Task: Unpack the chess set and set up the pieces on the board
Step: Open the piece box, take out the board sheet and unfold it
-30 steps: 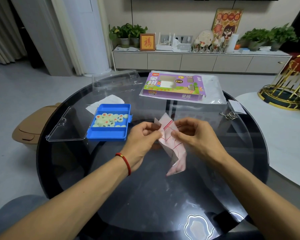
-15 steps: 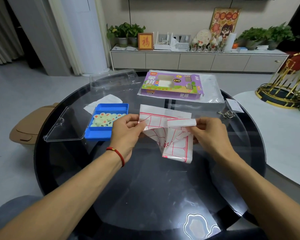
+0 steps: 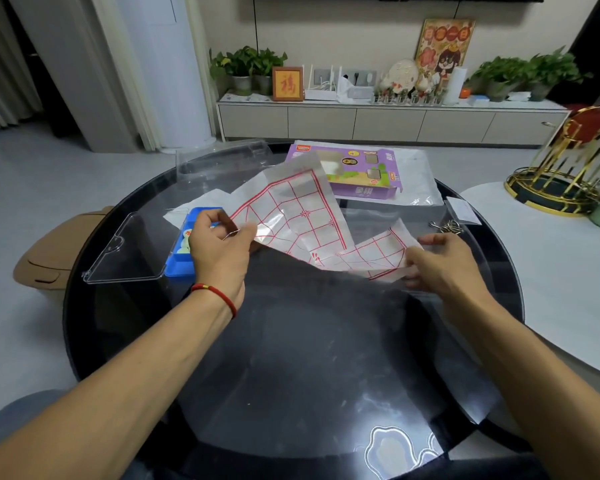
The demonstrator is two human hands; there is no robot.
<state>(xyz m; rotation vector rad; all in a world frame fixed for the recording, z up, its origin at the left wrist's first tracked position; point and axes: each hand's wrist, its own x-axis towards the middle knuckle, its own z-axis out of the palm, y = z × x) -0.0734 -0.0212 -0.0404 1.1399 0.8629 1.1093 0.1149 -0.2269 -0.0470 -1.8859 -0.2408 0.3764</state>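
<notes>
Hands held the paper board (image 3: 302, 216) up over the bench (image 3: 309, 358), left hand (image 3: 219, 251) and right hand (image 3: 440, 261) each with a pinching grip on an edge, likely to pull it flat.

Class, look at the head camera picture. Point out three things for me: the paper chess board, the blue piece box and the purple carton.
Paper chess board (image 3: 293, 211), head view: on its red-lined grid, middle panel.
Blue piece box (image 3: 177, 268), head view: on its near blue wall.
Purple carton (image 3: 371, 192), head view: on its front side face.
</notes>
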